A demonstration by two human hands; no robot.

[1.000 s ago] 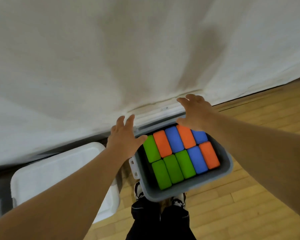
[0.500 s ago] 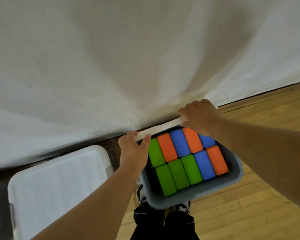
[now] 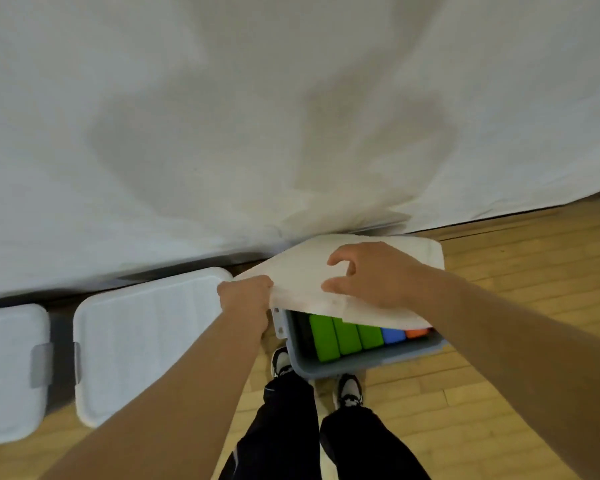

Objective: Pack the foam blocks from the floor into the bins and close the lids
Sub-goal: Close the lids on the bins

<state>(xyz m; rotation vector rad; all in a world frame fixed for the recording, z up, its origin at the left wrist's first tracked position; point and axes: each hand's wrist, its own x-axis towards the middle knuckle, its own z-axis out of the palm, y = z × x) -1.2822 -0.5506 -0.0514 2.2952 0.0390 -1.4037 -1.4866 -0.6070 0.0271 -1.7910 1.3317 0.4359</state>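
Left hand (image 3: pixel 246 299) grips lid (image 3: pixel 302 271) edge; bin (image 3: pixel 371 363) front uncovered

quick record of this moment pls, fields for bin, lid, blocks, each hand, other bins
bin: grey bin, on the wooden floor
lid: white lid, tilted over the bin, not yet seated
blocks showing: three green blocks, a blue block, an orange block
left hand: grips the lid's left corner
right hand: over the lid's top, fingers arched; grip unclear
other bins: nearer closed bin, farther closed bin, both to the left
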